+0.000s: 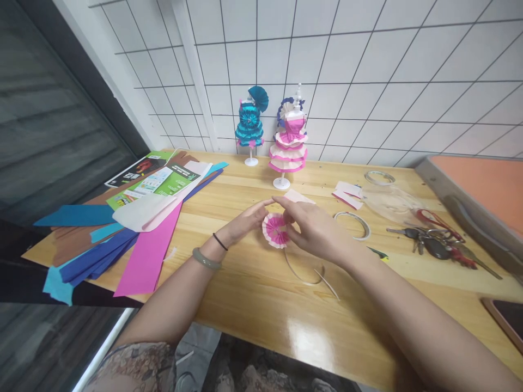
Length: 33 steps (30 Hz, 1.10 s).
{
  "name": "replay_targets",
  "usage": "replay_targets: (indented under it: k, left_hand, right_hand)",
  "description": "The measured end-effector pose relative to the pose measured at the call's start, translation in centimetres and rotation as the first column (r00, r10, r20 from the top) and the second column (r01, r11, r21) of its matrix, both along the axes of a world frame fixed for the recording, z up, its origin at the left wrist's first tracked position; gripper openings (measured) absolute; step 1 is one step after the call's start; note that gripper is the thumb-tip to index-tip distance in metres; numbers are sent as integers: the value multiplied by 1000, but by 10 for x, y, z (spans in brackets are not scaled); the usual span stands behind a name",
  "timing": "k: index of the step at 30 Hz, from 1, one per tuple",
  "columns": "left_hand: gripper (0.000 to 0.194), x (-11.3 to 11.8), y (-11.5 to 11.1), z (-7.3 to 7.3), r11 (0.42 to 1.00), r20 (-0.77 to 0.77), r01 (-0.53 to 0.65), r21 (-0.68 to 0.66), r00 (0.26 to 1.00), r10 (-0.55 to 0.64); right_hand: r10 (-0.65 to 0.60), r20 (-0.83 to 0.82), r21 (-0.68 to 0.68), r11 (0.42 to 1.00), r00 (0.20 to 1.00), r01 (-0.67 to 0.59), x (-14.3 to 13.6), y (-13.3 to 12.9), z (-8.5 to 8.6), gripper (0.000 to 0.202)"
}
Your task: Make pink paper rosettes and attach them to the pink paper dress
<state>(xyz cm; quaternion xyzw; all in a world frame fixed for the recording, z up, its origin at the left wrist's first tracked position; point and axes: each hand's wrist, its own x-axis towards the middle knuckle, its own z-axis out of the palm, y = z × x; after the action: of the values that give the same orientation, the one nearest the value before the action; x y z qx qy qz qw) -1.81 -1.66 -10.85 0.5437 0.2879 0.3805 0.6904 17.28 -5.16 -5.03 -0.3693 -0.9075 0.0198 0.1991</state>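
Observation:
A round pleated rosette (275,231), pink with a pale rim, is between my two hands above the table. My right hand (312,224) closes its thumb and fingers on the rosette's right side. At its upper left is my left hand (248,222), fingers stretched toward the right fingertips; whether it grips the rosette's edge is hard to see. A thin curled strip (302,280) lies on the wood just below. Behind the hands stands a small dress form (288,147) in pink and cream ruffles, with a teal-dressed one (250,125) to its left.
Coloured paper strips (147,256) and printed packaging (159,182) cover the table's left side. Tape rolls (352,225), cut paper pieces (348,194), a clear bag (388,202), keys (437,246), a cutter (379,253) and a phone (509,318) lie to the right.

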Motion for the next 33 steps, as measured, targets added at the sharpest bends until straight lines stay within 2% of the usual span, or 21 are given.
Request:
replay_targets:
  k: [4,9,16,19,24,28,31,33]
  left_hand:
    - [84,8,-5,6,1000,37,17,19,999,-18]
    - [85,16,-9,2,997,49,-80,3,996,80]
    - [85,15,-8,-2,995,-4,-94,-29,996,93]
    - [83,14,-7,-2,995,-23,-93,-20,995,92]
    - [87,11,-5,2,988,-34,-150,33,988,151]
    - [92,11,-7,6,971,-67,-199,134,976,209]
    - [90,14,-11,7,969,-94,-179,169,976,196]
    - [89,15,-13,7,978,-95,-143,153,983,159]
  right_hand:
    - [-84,2,-4,996,996,84,3,2,0,59]
    - [-105,19,-3,994,994,105,3,4,-5,56]
    - [-14,50,116,993,999,8,6,11,-13,55]
    - [16,50,106,994,999,-21,9,13,-14,54]
    - [20,-84,-13,1000,996,-21,14,15,-7,54]
    - [-79,-267,-122,991,961,48,16,14,1,53]
    - [-153,-363,-267,962,919,55,15,16,-3,52]
    - [-201,-432,-390,921,879,19,12,19,-10,52]
